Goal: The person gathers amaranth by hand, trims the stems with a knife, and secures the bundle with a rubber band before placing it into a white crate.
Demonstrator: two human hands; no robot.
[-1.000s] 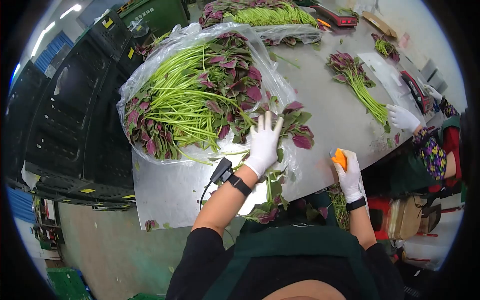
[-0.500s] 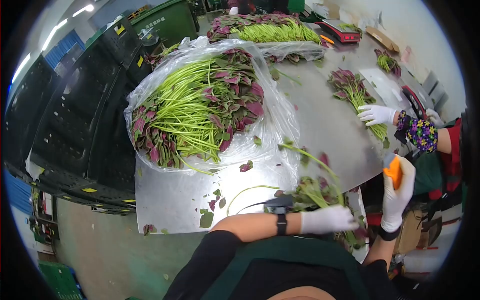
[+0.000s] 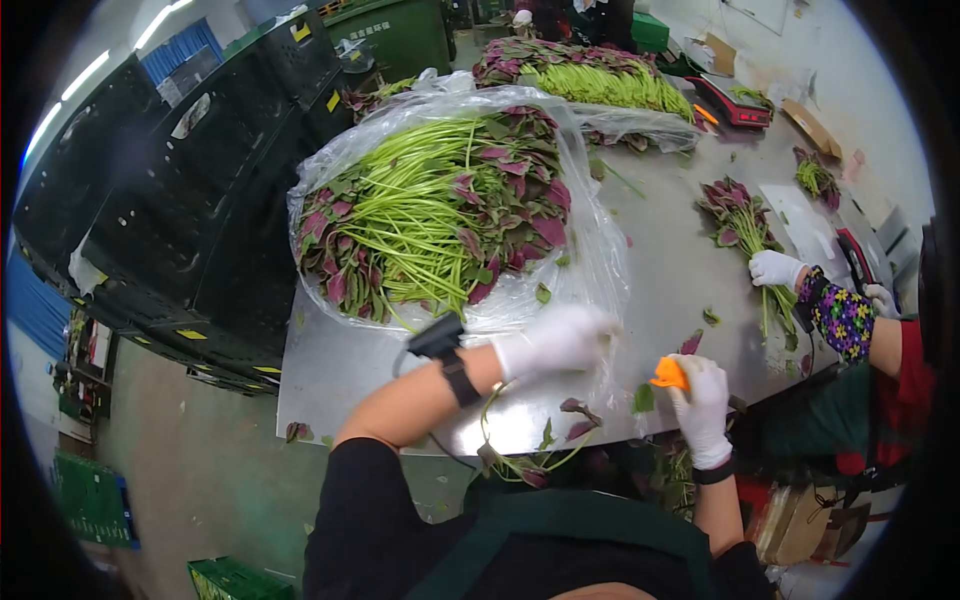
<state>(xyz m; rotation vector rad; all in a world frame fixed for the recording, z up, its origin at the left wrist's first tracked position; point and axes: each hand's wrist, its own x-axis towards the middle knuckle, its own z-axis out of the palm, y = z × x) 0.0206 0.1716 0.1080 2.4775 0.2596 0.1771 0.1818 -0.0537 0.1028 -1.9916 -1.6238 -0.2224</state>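
Note:
My left hand (image 3: 560,342), white-gloved and blurred, is over the metal table just below the plastic-lined heap of red-and-green leafy vegetables (image 3: 430,210). Its fingers are too smeared to read. My right hand (image 3: 703,405), gloved too, grips an orange tool (image 3: 669,374) above the table's near edge. Loose stems with leaves (image 3: 530,462) hang at that edge, beneath my left forearm. A small green leaf (image 3: 643,398) lies just left of my right hand.
At the right, a co-worker's gloved hand (image 3: 777,269) touches a bunch of leafy stems (image 3: 742,222). Another vegetable pile (image 3: 620,85) and a red scale (image 3: 735,103) stand at the back of the table (image 3: 660,260). Black crates (image 3: 190,190) are stacked at left.
My left hand has moved up and left, away from the stems near the front edge. My right hand has moved left with the orange tool. The camera view has shifted.

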